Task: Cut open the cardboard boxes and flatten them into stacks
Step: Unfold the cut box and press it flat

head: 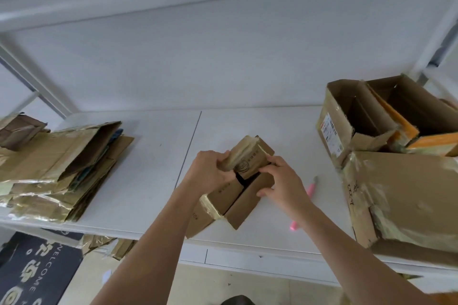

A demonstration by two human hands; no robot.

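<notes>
1. On the left of the white counter (148, 156) lies a stack of flattened boxes (62, 168), tape glinting along the edges.
2. At the middle, near the front edge, the left hand (210, 171) grips a flap of a small cardboard box (238, 190), fingers curled over it.
3. The right hand (282, 183) grasps the same box's other side.
4. Just beside that hand lies a pink cutter (309, 190).
5. Far right stand open boxes (371, 116), not yet flattened.
</notes>
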